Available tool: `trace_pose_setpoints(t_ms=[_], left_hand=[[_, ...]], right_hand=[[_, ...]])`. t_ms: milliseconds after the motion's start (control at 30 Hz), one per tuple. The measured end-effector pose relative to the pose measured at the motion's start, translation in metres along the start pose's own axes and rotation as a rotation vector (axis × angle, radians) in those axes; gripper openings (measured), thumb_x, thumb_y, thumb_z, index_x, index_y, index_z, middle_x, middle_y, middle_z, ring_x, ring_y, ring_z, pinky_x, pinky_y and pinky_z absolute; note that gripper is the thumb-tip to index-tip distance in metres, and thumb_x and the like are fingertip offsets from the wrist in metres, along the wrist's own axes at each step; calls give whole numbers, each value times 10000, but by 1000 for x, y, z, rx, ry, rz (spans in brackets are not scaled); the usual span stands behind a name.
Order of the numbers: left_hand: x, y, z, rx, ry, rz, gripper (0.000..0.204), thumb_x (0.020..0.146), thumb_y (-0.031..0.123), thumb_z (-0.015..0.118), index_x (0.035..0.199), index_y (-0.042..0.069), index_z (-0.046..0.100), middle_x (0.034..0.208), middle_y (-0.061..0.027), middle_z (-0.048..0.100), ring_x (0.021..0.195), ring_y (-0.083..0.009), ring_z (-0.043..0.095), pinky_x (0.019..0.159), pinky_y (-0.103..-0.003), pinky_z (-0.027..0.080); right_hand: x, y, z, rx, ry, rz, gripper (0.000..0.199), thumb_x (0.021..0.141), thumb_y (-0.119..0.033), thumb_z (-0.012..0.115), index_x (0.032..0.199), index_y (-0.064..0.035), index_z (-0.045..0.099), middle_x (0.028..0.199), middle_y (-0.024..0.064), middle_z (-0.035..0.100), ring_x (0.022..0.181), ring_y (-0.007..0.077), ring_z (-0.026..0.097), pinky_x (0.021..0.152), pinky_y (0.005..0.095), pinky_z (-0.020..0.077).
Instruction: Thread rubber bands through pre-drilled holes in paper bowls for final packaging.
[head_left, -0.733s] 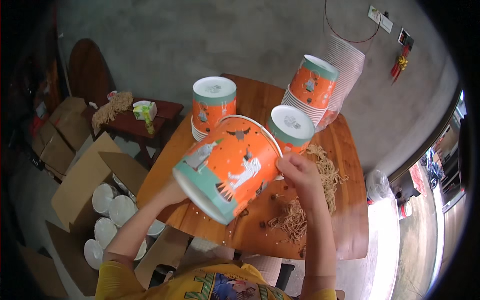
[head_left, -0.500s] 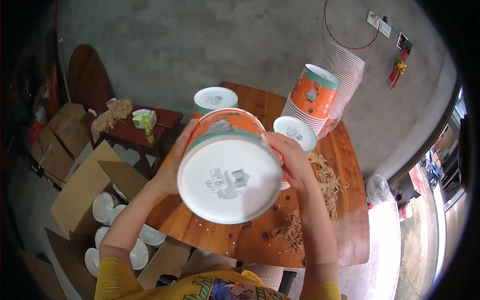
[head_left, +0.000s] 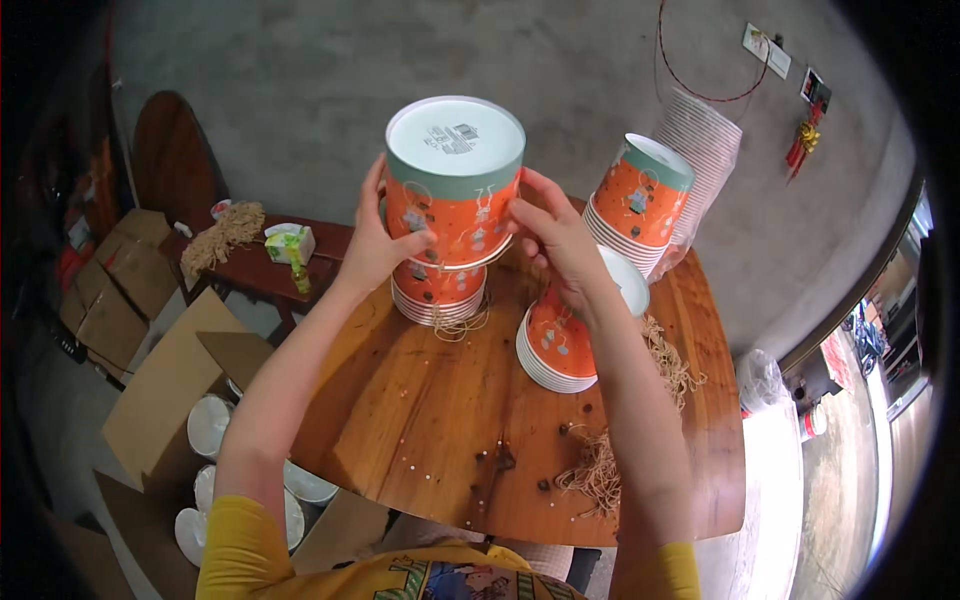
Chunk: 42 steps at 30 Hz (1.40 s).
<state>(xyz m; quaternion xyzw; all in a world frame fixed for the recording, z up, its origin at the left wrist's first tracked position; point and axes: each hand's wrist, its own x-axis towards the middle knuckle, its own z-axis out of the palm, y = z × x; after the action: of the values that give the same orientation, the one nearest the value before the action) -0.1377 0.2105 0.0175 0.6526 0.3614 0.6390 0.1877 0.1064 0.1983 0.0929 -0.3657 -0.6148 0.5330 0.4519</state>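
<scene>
An upside-down orange paper bucket (head_left: 455, 205) with a green band and white base sits over a shorter stack of nested paper buckets (head_left: 440, 290) on the wooden table. My left hand (head_left: 385, 235) wraps its left side, thumb across the front. My right hand (head_left: 555, 225) is at its right side, fingertips against the wall and the other fingers curled. Just below my right hand stands another stack of upside-down buckets (head_left: 560, 340), partly hidden by my wrist. Loose tan twine (head_left: 462, 322) lies at the foot of the left stack.
A taller bucket stack (head_left: 640, 200) and a plastic-wrapped white stack (head_left: 700, 140) stand at the back right. Tan twine bundles (head_left: 595, 470) lie at the table's right. An open cardboard box (head_left: 165, 400) with white-lined buckets is at lower left. A bench (head_left: 330, 240) holds a tissue pack (head_left: 290, 243).
The bucket has moved away from me, from close in front of the camera to over the left stack. My right hand has loosened its fingers on its side.
</scene>
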Motion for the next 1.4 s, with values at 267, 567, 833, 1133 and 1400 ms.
trace_pose_setpoints(t_ms=[267,567,833,1133,1400], left_hand=[[6,-43,21,200,56,43,1110,679,404,856,1495,32,203,1382,-224,425,1281,-346,450,1074,-458,379],[-9,-67,16,159,33,-115,1116,675,462,854,1483,25,220,1414,-238,416,1306,-345,451,1072,-457,386],[-26,-85,16,135,-9,-158,1100,698,441,849,1493,39,203,1428,-224,411,1313,-331,448,1079,-443,386],[-38,-94,15,63,-34,-229,1051,727,284,842,1509,67,174,1451,-214,401,1334,-303,429,1091,-422,378],[-48,-88,13,44,-68,-323,1018,764,231,808,1521,91,143,1469,-215,376,1338,-305,422,1093,-417,373]], right_hand=[[35,49,1,43,83,20,571,983,-247,536,1487,-101,311,817,-24,602,586,23,468,475,172,361],[49,74,9,8,21,54,583,991,-281,511,1492,-97,276,786,18,636,552,50,504,475,199,376],[45,93,13,-40,-1,120,598,1001,-266,497,1508,-99,226,807,16,636,550,37,503,468,183,392],[38,115,16,-55,8,128,660,978,-234,529,1525,-113,179,795,22,631,565,62,524,477,199,417],[7,89,15,-306,41,160,590,953,-223,553,1470,-81,307,839,98,670,651,159,638,567,289,514]])
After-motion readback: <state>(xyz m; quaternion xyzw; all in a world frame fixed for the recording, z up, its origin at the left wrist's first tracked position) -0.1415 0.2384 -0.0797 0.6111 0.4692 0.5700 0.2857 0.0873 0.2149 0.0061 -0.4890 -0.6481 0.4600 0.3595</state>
